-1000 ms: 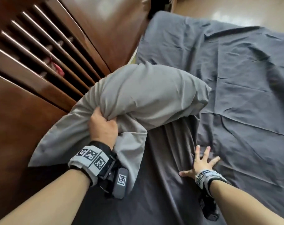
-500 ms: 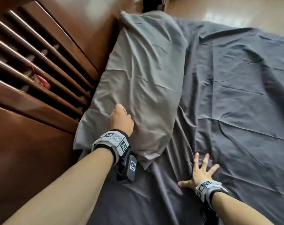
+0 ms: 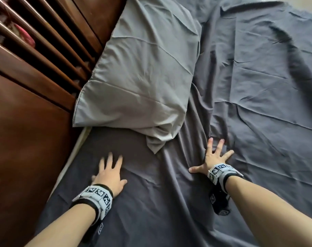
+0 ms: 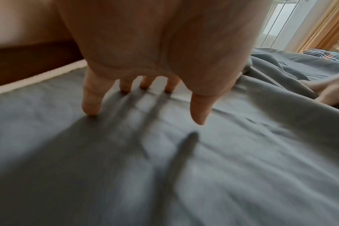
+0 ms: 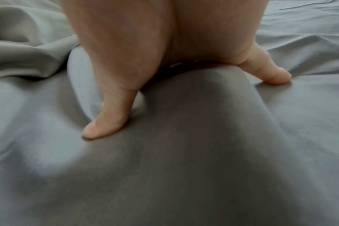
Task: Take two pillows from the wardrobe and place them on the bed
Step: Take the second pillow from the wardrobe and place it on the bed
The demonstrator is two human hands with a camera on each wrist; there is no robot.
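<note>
- Left hand [image 3: 109,175]: fingers spread, holding nothing; the wrist view shows fingertips meeting the dark grey sheet [image 3: 169,202] and the thumb lifted clear.
- Right hand [image 3: 214,157]: splayed flat, pressing the sheet; grips nothing. Its wrist view shows a fabric ridge bunched under the palm, hidden from the head view.
- Pillow [image 3: 142,73], light grey: lies flat on the bed just beyond both hands, long side against the wooden headboard [image 3: 44,77]. Neither hand touches it.
- Progress, judged: one pillow placed; no second in sight, so another wardrobe trip likely remains.
- Left wrist view alone shows a bright window [image 4: 277,19], curtain [image 4: 323,26] and striped fabric [image 4: 323,54] far off.
</note>
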